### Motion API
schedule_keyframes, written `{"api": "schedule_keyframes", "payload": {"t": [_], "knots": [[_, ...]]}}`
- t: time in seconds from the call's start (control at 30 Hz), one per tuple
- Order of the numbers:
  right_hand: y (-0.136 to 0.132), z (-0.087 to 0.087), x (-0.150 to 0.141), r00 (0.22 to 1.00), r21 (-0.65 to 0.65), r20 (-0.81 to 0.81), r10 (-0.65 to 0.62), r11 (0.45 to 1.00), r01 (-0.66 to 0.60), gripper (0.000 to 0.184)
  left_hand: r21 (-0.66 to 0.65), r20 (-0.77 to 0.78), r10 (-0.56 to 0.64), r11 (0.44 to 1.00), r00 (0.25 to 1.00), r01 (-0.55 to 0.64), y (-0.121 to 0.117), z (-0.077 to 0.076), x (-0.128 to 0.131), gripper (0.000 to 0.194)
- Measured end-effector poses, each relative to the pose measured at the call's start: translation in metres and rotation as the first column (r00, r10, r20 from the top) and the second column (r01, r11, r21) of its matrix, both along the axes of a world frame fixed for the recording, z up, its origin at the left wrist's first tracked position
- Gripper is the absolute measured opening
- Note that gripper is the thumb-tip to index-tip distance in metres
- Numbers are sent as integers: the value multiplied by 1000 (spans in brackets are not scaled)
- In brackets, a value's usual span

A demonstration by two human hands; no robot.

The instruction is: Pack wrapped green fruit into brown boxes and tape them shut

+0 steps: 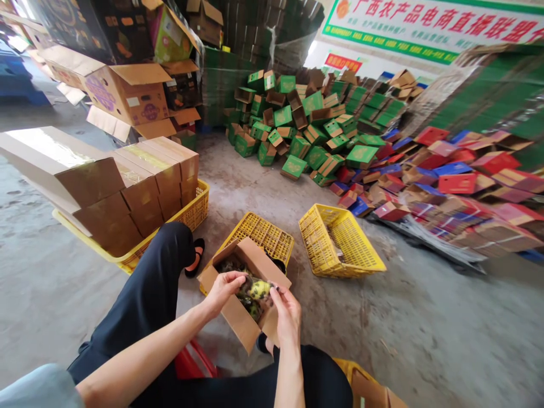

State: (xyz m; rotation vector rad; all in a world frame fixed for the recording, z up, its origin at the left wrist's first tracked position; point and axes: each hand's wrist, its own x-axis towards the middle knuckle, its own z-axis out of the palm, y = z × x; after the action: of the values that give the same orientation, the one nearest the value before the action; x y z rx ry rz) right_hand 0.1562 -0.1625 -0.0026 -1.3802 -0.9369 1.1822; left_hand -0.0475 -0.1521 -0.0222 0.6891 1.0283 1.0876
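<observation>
A: Position of the wrapped yellow-green piece point(260, 290)?
B: Suspended between both hands, just above the mouth of an unlidded cardboard carton point(240, 324). Dark spots are noted on it; a clear film seems to be wrapped around it.
A: State of the hands?
B: By the left hand point(225, 290), the left end is pinched between thumb and fingertips. By the right hand point(288, 311), the right end is gripped likewise, fingers curled.
A: Carton contents?
B: Dark and green wrapped pieces point(251, 307) are seen inside, partly hidden by the hands. The flaps are folded outward. The carton appears to be supported by a yellow lattice crate point(260, 228), whose gridded face is turned up.
A: Other containers?
B: On the left, a long yellow crate point(199, 208) is filled with brown cartons point(141, 192), some sealed with tape. To the right, a yellow basket crate point(319, 243) is set on the floor, its mouth uncovered; its contents cannot be made out. At the near right edge, cardboard point(372, 391) is held in another yellow crate point(346, 368).
A: Far side?
B: Green boxes point(294, 166) are heaped at centre, many unlidded; red and blue boxes point(457, 184) are piled at right. At far left, a purple-printed carton point(136, 101) is stacked, flaps spread.
</observation>
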Motion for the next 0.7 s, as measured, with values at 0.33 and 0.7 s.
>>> {"api": "schedule_keyframes", "payload": {"t": [0.33, 0.7], "knots": [[2, -15, 24, 762, 42, 642, -83, 996, 73, 38, 124, -732, -392, 727, 556, 675, 13, -28, 24, 35], [4, -7, 24, 679, 19, 730, -84, 995, 102, 38, -256, -943, -300, 365, -147, 895, 48, -62, 104, 34]]}}
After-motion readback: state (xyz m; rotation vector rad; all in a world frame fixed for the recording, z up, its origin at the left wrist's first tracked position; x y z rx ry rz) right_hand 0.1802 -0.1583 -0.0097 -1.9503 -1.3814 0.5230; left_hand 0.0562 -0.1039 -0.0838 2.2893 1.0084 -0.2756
